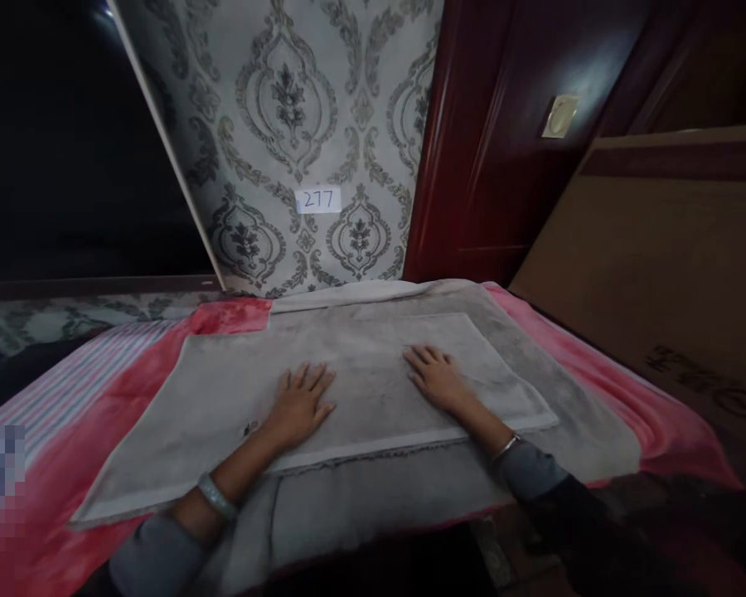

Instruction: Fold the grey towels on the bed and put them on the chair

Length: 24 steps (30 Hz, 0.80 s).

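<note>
A light grey towel lies spread out on top of a larger grey cloth. Pressed flat on its left half is my left hand, fingers spread. My right hand rests palm down on the right half, also with fingers apart. Neither hand grips anything. Near my left wrist a small dark mark shows on the towel. The towel's front edge looks a little frayed, and a pale band runs along it.
Red and pink cloth and a striped cloth cover the surface at the left. A large cardboard box leans at the right. Behind are a patterned wall with a paper label "277", a dark screen and a dark red door.
</note>
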Each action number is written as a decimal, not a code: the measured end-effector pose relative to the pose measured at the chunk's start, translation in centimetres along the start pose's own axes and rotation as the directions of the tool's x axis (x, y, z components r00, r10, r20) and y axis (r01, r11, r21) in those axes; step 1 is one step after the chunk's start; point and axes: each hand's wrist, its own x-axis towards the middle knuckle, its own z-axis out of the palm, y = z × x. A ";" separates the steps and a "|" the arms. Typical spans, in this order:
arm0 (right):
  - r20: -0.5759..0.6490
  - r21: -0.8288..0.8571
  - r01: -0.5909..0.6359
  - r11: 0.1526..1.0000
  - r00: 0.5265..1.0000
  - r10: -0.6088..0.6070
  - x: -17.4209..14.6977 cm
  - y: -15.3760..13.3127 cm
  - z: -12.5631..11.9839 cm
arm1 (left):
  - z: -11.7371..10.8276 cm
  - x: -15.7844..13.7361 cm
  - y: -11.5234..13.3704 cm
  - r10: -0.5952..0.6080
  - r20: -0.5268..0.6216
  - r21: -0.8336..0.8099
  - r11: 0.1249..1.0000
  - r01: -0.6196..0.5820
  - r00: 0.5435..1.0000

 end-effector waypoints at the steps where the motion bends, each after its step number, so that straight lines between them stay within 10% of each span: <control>1: -0.013 -0.007 -0.068 0.998 0.998 0.068 0.3 0.5 -0.1 | 0.0 0.4 0.0 -0.063 -0.003 0.015 0.998 0.063 0.998; 8: -0.028 0.172 0.215 0.961 0.977 -0.213 2.6 0.8 -0.2 | -0.9 4.5 2.1 0.090 0.076 -0.002 0.996 -0.090 0.993; 13: -0.077 0.173 -0.182 0.968 0.977 0.198 5.9 7.6 -2.0 | -0.2 6.9 3.9 0.042 0.040 0.013 0.999 -0.043 0.998; 17: -0.122 0.146 -0.416 0.898 0.893 0.433 8.2 12.9 -2.8 | 0.9 9.1 5.6 0.290 -0.014 -0.047 0.956 -0.290 0.957; 24: -0.085 0.170 -0.535 0.828 0.829 0.553 11.6 17.0 -1.8 | 3.0 9.8 6.3 0.376 -0.081 -0.051 0.923 -0.380 0.923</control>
